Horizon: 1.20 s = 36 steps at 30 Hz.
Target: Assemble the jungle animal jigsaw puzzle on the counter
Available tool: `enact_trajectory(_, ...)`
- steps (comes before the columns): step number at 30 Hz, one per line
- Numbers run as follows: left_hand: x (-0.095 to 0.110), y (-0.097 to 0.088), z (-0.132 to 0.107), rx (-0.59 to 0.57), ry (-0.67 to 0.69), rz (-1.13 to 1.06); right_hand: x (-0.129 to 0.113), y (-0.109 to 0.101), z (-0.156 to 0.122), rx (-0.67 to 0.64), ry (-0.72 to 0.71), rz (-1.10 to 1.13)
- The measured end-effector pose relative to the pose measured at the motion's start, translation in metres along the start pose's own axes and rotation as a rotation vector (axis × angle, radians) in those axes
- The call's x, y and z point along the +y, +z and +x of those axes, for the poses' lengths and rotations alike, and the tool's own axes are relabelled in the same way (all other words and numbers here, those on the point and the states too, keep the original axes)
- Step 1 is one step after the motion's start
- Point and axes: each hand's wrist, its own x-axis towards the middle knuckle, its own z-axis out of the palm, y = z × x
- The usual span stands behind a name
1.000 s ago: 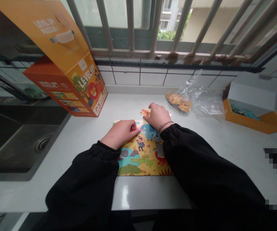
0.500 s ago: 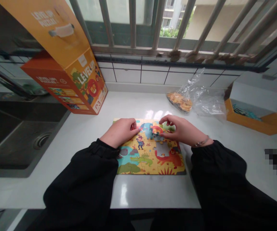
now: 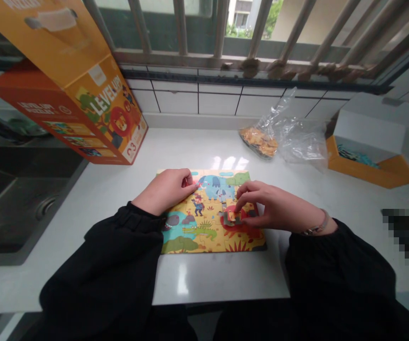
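A colourful jigsaw puzzle with animals lies on the white counter, nearly all its pieces joined. Between the thumb and fingers of my right hand is a puzzle piece with a lion's face. It sits tilted over the gap above the red lion's body, and whether it lies flush cannot be seen. My left hand rests on the puzzle's upper left corner, fingers curled in toward the thumb beside a blue elephant. What those fingers hold, if anything, is hidden.
An orange puzzle box stands open at the back left, beside a dark sink. Behind the puzzle lies a clear plastic bag next to some orange pieces. An open box with blue pieces is at right.
My right hand has moved the lion-face piece down from over the elephant area to the gap at the red lion. My left hand stays at the upper left corner. The view has shifted slightly.
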Motion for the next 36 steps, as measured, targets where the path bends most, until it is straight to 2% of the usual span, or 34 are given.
enact_trajectory(14, -0.002, 0.002, 0.001, 0.004, -0.008, 0.025, -0.004, 0.012, 0.008, -0.064, 0.006, -0.096)
enact_trajectory(29, 0.0, 0.001, 0.0, -0.001, -0.01, 0.028, -0.002, 0.014, 0.009, -0.072, 0.018, -0.118)
enact_trajectory(36, 0.001, 0.0, 0.0, 0.001, -0.008, 0.032, -0.007, 0.018, 0.011, -0.026, 0.001, -0.125)
